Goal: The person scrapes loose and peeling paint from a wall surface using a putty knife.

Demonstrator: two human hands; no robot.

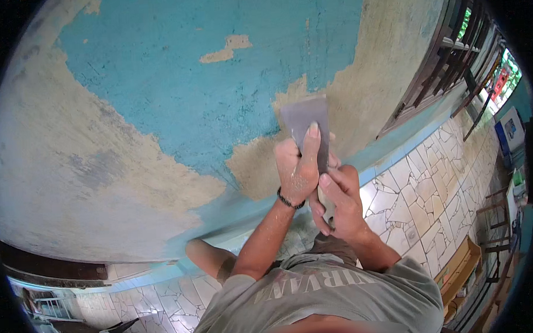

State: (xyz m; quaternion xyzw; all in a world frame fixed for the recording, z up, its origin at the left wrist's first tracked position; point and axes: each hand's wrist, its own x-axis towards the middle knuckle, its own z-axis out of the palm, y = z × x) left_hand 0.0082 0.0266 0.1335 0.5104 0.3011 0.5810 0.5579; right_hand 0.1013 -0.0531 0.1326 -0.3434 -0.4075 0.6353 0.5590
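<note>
A wide-bladed putty knife (306, 113) is held in both hands in front of the wall. My left hand (299, 165) wraps the blade, its thumb lying flat along the metal face. My right hand (342, 199) grips the pale handle lower down, with the thumb near where the blade begins. The blade's broad edge points up at the wall; whether it touches cannot be told. Blue paint (202, 80) covers the middle of the wall, with a ragged border against bare beige plaster (266, 166). Dust specks cling to my left hand and forearm.
A barred window (439, 63) is set in the wall at the right. Irregular stone paving (408, 196) covers the floor. A wooden shelf or crate (461, 269) stands at the lower right, near chairs. Dark furniture legs (118, 332) show at the lower left.
</note>
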